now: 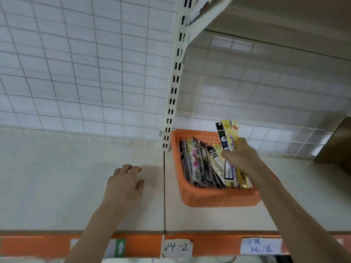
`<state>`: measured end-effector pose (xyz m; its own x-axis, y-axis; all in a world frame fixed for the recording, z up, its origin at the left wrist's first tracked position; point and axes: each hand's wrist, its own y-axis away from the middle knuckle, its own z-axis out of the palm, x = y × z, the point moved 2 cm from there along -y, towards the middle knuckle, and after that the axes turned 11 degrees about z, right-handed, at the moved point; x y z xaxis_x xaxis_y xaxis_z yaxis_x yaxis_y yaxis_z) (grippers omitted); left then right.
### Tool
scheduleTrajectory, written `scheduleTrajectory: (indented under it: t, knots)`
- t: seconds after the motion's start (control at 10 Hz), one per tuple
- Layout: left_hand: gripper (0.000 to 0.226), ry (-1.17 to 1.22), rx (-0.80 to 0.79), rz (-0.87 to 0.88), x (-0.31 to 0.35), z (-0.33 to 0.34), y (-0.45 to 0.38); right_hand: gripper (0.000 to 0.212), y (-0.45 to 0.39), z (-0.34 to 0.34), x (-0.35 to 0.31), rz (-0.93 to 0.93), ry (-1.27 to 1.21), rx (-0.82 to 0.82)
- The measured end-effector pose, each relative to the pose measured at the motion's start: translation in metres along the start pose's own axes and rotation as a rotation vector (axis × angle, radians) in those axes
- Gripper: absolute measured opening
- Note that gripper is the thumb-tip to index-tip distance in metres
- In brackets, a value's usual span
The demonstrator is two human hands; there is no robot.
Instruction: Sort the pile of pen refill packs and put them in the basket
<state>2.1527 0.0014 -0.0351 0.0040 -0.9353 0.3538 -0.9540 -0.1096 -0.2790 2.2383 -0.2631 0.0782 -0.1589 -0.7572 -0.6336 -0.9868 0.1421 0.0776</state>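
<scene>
While right hand (240,158) grips glossy packs (228,137), perforated basket (210,196)

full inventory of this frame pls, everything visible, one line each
basket: one, orange, perforated, on the right shelf panel by the upright
refill packs in basket: many, exact count unclear, black, yellow, white and pink, standing on edge
held packs: a few, black and yellow, over the basket's right side
shelf: cream, two panels meeting at a seam
upright: one, white, slotted, behind the basket
wire grid back panel: white, behind the shelf
upper shelf: cream underside, top right
price rail: orange, front edge
labels: two handwritten white, one green arrow tag
left hand: resting on the shelf, holding nothing
right hand: gripping the held packs
</scene>
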Motion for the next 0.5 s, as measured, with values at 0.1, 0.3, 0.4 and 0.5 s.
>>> scheduleTrajectory:
  t: [0.1,0.3,0.4,0.5]
  knots:
    - [0.038,0.013,0.031,-0.033,-0.002,0.001,0.009,0.063,-0.001,0.013,0.006,0.046,0.090,-0.091]
    - [0.034,0.073,0.096,-0.105,-0.009,-0.003,0.017,0.069,-0.011,0.038,0.014,-0.038,0.365,-0.042]
    - [0.032,0.063,0.119,-0.090,-0.011,-0.002,0.018,0.059,-0.007,0.031,0.012,-0.156,0.471,-0.014]
    - [0.031,0.054,0.141,-0.112,-0.010,-0.003,0.018,0.045,-0.003,0.026,0.014,-0.265,0.425,-0.024]
